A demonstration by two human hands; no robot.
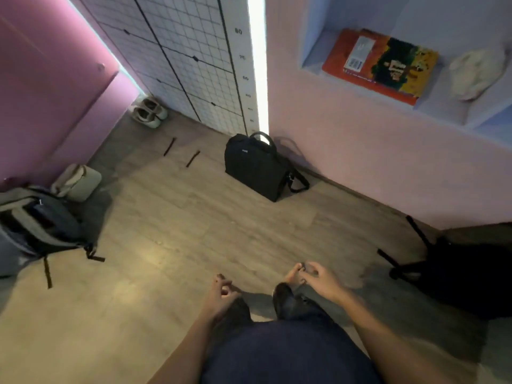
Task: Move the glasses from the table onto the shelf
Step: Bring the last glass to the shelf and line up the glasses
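No table is in view, and I see no glasses that I can make out for certain. My right hand (314, 277) hangs low over the floor, thumb and forefinger pinching a small dark thing (302, 266); it is too blurred to tell what it is. My left hand (221, 291) hangs beside my leg with fingers loosely curled and holds nothing. The shelf (432, 106) is a recessed niche in the pale wall at the upper right, well above and beyond both hands. An orange book (379, 65) and a white crumpled cloth (476, 73) lie on it.
A black briefcase (257, 167) stands on the wooden floor by the wall ahead. A grey backpack (41, 220) and a beige pouch (77, 182) lie at the left, with shoes (149, 112) in the far corner. A black tripod bag (460, 275) sits at the right.
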